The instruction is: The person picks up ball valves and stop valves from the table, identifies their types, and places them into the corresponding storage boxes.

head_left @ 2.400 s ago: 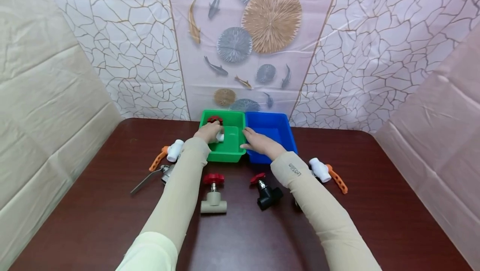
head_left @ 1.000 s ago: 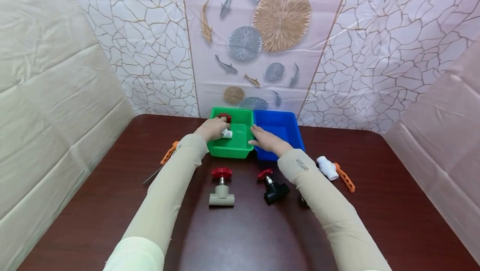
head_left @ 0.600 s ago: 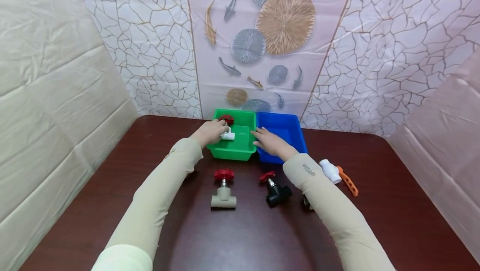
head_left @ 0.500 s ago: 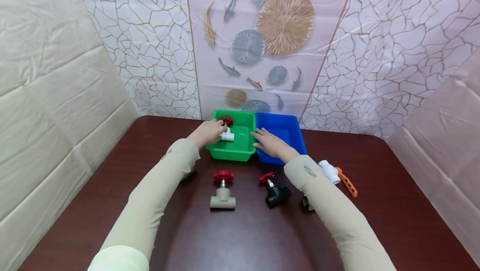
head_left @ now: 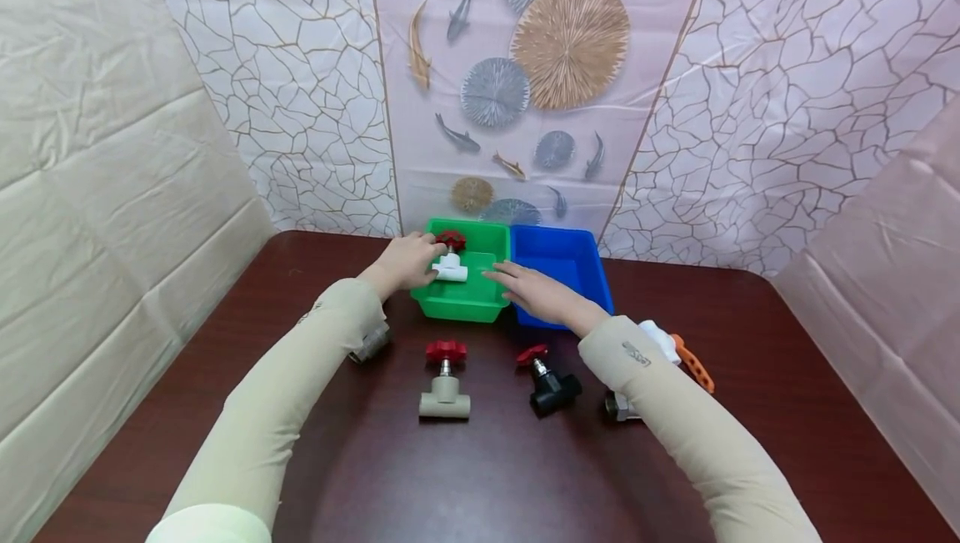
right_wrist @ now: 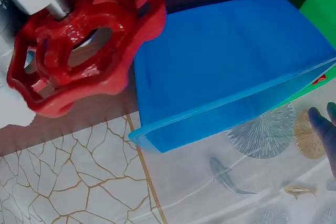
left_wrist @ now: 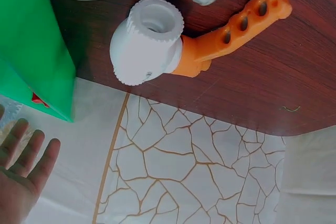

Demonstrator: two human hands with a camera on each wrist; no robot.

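Note:
In the green bin [head_left: 461, 310] lies a white valve [head_left: 451, 269] with a red handwheel, at the bin's left side. Beside it, over the bin's left rim, my left hand [head_left: 407, 262] spreads with straight fingers and holds nothing; the left wrist view also shows its fingers [left_wrist: 43, 166] extended. My right hand [head_left: 542, 293] reaches with straight fingers over the edge where the green bin meets the blue bin [head_left: 605, 286], and it holds nothing. A beige valve [head_left: 446, 393] and a black valve [head_left: 553, 389], both with red handwheels, lie on the table in front.
A white ball valve with an orange handle [left_wrist: 147, 45] lies left of the green bin, near a metal valve [head_left: 371, 343]. Past the right forearm are another white valve with an orange handle [head_left: 693, 364] and a metal valve [head_left: 621, 406]. Fabric walls enclose the table.
My left hand has let go of the white valve and drawn back leftward, leaving it in the green bin. My right hand has shifted only slightly at the bins' shared edge.

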